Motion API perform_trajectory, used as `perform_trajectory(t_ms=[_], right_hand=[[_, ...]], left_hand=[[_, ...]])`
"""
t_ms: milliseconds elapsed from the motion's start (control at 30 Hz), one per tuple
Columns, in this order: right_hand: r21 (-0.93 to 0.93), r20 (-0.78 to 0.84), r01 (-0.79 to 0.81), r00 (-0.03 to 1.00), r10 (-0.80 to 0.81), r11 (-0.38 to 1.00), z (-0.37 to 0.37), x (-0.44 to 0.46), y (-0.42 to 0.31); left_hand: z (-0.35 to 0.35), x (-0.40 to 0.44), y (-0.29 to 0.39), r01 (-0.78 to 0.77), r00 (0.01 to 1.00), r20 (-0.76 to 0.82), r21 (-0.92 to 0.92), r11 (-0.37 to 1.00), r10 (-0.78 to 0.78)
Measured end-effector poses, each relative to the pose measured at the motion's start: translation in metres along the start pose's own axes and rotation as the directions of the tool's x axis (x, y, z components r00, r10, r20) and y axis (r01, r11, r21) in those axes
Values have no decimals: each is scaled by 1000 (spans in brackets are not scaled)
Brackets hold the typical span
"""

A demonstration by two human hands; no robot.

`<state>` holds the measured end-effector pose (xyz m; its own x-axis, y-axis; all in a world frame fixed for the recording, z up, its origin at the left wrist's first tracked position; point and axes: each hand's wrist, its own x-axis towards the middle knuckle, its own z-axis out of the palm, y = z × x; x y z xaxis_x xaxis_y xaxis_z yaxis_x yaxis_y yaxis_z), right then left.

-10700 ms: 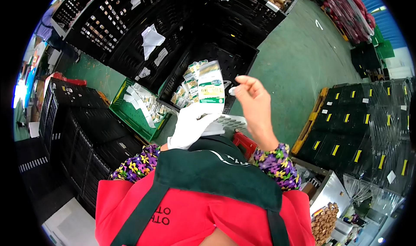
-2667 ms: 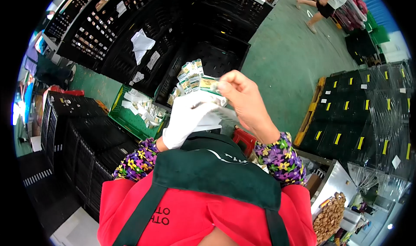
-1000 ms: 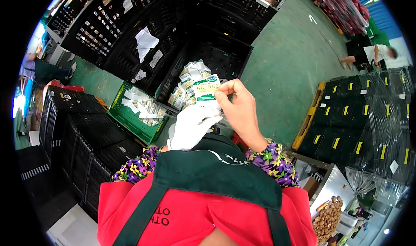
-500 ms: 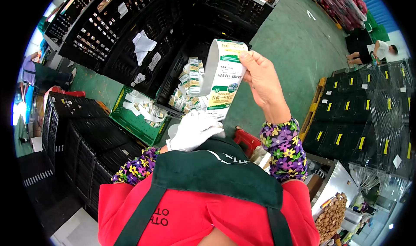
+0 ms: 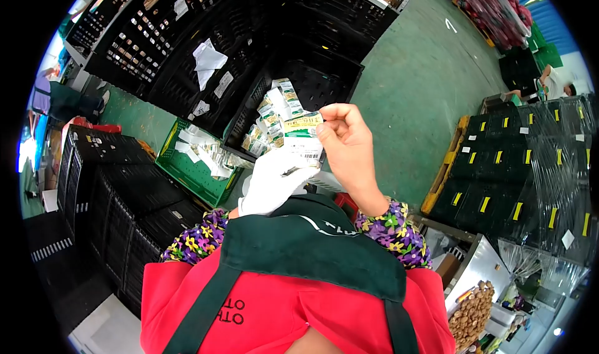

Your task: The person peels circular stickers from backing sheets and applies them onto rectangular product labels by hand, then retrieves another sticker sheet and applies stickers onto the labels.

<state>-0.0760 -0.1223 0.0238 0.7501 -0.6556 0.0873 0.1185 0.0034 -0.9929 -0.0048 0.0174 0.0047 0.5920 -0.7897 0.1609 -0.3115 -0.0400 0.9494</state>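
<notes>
Between my hands is a short strip of printed paper labels (image 5: 304,128), white with green and yellow bands and a barcode. My right hand (image 5: 349,154), bare, pinches its upper right edge between thumb and fingers. The lower part of the strip meets my left hand (image 5: 274,180), which wears a white glove and is closed around it; the glove hides the lower end. Just beyond my hands, a black crate (image 5: 354,87) holds several small packs with similar labels (image 5: 269,118) along its left side.
Left of my hands stands a green crate (image 5: 215,195) with white strips and labelled packs. Stacked black crates (image 5: 125,192) rise at left. Film-wrapped dark crates (image 5: 493,167) sit on a yellow pallet at right. Mushrooms (image 5: 471,313) lie by a metal table (image 5: 472,266). People are in the background.
My right hand has come down and left, toward my gloved left hand, with the label strip. The long raised loop of labels now shows as a short piece. A person at far right has shifted.
</notes>
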Motion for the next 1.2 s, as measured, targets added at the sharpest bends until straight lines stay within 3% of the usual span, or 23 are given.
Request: perform_trajectory(t_ms=[33,100,167,200,233,267,333,400,467,533,633,733,833,967,1033,1067,1133,1167,1200], right_hand=[[0,-1,1,1000,-1,1000,-1,-1,0],[-416,38,181,983,-182,891,-3,-3,-6],[-442,-1,136,988,-153,886,-10,-1,-1],[-467,-41,90,992,-123,880,-13,1,1],[-232,-26,-99,995,96,968,-16,2,-1],[-233,-24,-99,995,96,967,-13,2,-2],[143,205,-377,916,345,915,-3,0,-10],[114,273,-355,909,314,928,-6,4,-5],[-64,115,-216,968,222,974,-11,11,-1],[-241,-52,-64,997,53,968,-12,9,-6],[-332,-22,50,998,-60,942,-16,-1,-14],[-394,223,245,960,-167,886,-13,-9,-21],[-357,355,219,931,-85,908,-10,-11,-31],[-379,355,122,935,22,917,-10,-9,-34],[-328,155,222,971,-180,918,-15,-6,-19],[-108,53,-16,998,22,994,-20,-3,-16],[-12,54,-119,991,120,993,-26,6,-21],[-24,154,-266,951,267,964,-23,4,-20],[-88,242,-311,915,324,946,-18,1,-17]], left_hand=[[0,0,0,-31,999,-8,24,999,31],[1,-1,0,-33,999,-33,-19,999,33],[-1,-1,-1,-37,998,-60,-62,997,33],[-5,0,-3,-88,995,-43,14,996,89],[-7,1,-4,-140,990,-21,88,986,142],[-9,2,-3,-139,990,-23,87,986,142],[-13,3,2,-325,942,170,237,916,290],[-7,3,-1,-354,929,168,152,923,329],[-5,1,1,-71,997,12,16,997,71],[-10,5,1,4,1000,-1,-29,1000,-4],[-14,8,3,23,992,-120,-61,998,-30],[-18,8,13,97,990,-90,-148,984,-111],[-16,5,9,128,983,-110,-149,981,-145],[-16,5,11,80,995,-46,-83,993,-84],[-18,6,12,63,996,-58,-38,997,-65],[-19,5,12,48,996,-71,7,999,-47],[-23,6,7,-27,998,-64,30,999,29],[-23,6,5,-101,993,-49,50,994,104],[-22,7,2,-103,993,-45,49,993,105]])
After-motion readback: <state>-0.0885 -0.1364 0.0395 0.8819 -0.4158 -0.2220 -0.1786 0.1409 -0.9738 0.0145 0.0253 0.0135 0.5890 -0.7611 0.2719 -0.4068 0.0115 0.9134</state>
